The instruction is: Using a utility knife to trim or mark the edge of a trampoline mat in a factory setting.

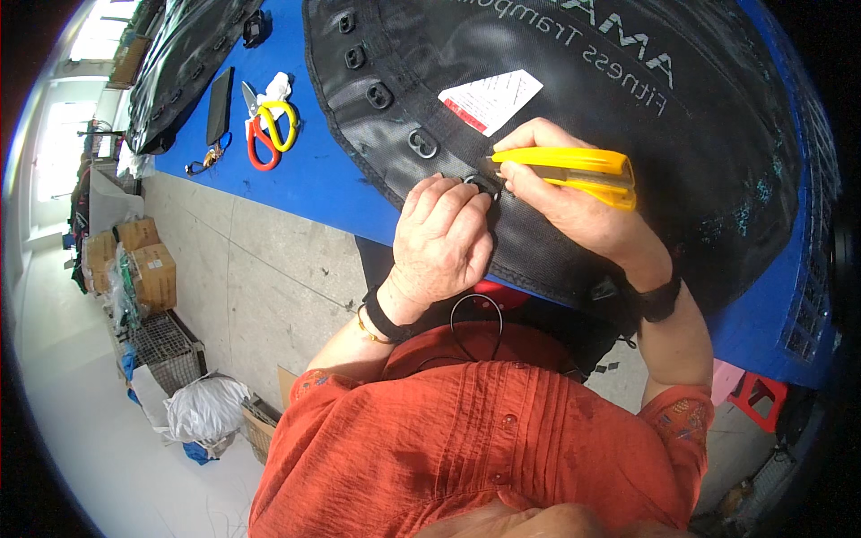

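Observation:
A round black trampoline mat (682, 170) lies on the blue table (314, 170), with several black loops along its rim. My left hand (441, 240) pinches the mat's near edge beside one loop (484, 186). My right hand (574, 202) grips a yellow utility knife (574, 167), whose tip points left at that same loop. A red and white tag (491, 99) lies on the mat just beyond my hands.
Scissors with red and yellow handles (267, 130) and a flat black tool (218, 106) lie on the table's left part, near a second black mat (184, 54). Cardboard boxes (152, 273), a wire crate (170, 351) and a white bag (204, 408) stand on the floor at left.

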Motion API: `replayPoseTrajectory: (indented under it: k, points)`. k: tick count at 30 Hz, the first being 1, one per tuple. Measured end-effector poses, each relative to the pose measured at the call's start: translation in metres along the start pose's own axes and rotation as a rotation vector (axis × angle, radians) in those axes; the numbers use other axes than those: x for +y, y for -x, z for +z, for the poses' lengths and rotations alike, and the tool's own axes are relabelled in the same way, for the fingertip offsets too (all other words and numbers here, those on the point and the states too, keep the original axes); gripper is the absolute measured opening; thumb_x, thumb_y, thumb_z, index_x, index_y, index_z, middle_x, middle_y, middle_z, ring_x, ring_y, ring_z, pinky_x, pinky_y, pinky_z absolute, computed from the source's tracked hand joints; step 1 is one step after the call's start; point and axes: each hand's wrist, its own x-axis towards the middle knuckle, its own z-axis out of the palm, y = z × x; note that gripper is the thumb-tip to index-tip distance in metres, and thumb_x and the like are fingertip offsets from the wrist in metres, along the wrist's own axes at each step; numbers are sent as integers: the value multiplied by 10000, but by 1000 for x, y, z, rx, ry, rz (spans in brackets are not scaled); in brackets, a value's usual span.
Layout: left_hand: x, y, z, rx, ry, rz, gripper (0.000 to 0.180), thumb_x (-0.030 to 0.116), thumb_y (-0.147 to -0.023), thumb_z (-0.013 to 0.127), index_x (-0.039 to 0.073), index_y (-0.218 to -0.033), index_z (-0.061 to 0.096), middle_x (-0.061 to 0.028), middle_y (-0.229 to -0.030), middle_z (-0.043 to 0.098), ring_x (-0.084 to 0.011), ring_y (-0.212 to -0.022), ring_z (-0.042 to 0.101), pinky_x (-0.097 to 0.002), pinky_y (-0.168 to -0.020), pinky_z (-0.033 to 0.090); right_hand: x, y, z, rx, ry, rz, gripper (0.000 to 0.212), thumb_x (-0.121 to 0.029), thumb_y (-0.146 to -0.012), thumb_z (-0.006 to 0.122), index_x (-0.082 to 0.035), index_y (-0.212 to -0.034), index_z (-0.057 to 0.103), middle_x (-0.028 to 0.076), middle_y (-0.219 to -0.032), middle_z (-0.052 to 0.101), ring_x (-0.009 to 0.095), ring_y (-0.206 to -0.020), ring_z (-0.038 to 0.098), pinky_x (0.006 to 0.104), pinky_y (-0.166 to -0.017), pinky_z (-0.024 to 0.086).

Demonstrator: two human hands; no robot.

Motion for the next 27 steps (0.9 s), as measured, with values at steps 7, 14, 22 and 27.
replayPoseTrajectory:
  k: [7, 14, 22, 27]
  points:
    - [1, -2, -1, 14, 14, -11, 333, 47, -747, 717, 16, -1079, 716, -138, -1108, 688, -350, -1058, 675, -515, -1016, 529, -1, 0, -5, -42, 46, -82, 80, -68, -1045, 653, -49, -1115, 620, 1, -936, 611, 50, -863, 554, 264, -768, 483]
    - [0, -2, -1, 16, 20, -3, 327, 39, -747, 716, 16, -1073, 711, -139, -1096, 685, -350, -1046, 673, -511, -1000, 532, -6, 2, -10, -96, -38, -56, 72, -69, -1038, 651, -42, -1086, 604, -14, -911, 573, 41, -847, 532, 259, -766, 479]
    - [1, -3, -1, 30, 16, 2, 307, 35, -750, 715, 15, -1056, 710, -143, -1080, 681, -355, -1038, 668, -506, -992, 534, -7, 8, -23, -120, -15, 57, 82, -64, -1020, 650, -34, -1080, 602, -1, -928, 584, 51, -822, 541, 264, -755, 480]
    - [1, -2, 0, 34, 13, -11, 290, 27, -760, 708, 18, -1050, 708, -147, -1073, 680, -359, -1035, 666, -499, -991, 530, 0, 10, -31, -93, 114, -74, 97, -62, -1009, 665, -31, -1084, 610, 21, -922, 608, 91, -791, 586, 279, -737, 495]
